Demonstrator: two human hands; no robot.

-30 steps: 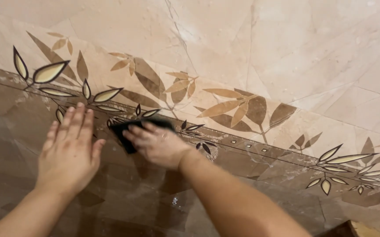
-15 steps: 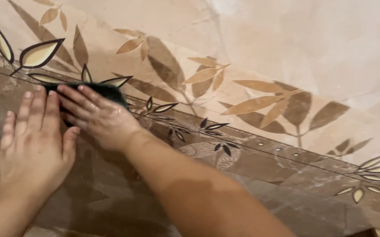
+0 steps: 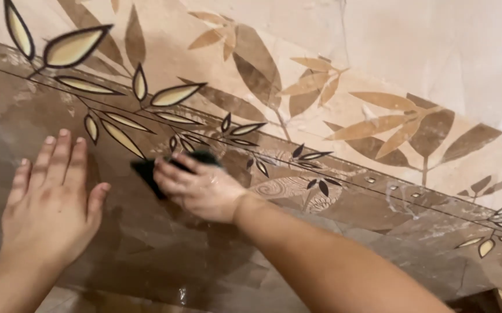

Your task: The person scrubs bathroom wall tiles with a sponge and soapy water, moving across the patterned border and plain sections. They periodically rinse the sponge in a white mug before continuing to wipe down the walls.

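My right hand [image 3: 201, 188] presses a dark sponge [image 3: 146, 171] against the brown band of the tiled wall [image 3: 390, 58], just below a row of cream and black leaf patterns [image 3: 117, 124]. The sponge shows at the fingertips and above the knuckles; the rest is hidden under the hand. My left hand [image 3: 51, 203] lies flat on the brown tile to the left, fingers spread and pointing up, a short gap from the sponge. It holds nothing.
The wall has beige marbled tiles above and glossy brown tiles [image 3: 216, 261] below, split by a thin dark line. Whitish residue smears [image 3: 398, 194] mark the border strip at the right. A dark corner [image 3: 482, 301] shows at the bottom right.
My right hand has slid the sponge down and to the right, away from the left hand's fingertips. The view has shifted, and the left hand stays flat on the tile.
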